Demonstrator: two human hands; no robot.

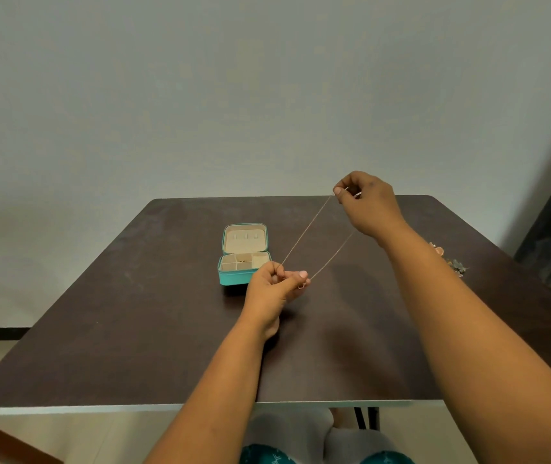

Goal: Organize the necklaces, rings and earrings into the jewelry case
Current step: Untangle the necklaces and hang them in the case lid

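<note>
We have a single head-worn view, looking forward and down from the near edge of the dark table (133, 329) toward the pale wall (200, 95) behind it. Being wide-angle (the edges bow), it takes in the whole tabletop, with both forearms reaching in from below, close to the lens.

A dark brown table (133, 329) carries an open teal jewelry case (242, 262) and, well apart at its right edge, a small jewelry pile (450, 259)

Both hands pinch a thin necklace (304, 231), stretched taut between left hand (276, 284) and right hand (366, 202) above the tabletop (133, 313). Open teal jewelry case (245, 252) mid-tabletop; loose jewelry pile (451, 259) at right edge.
</note>
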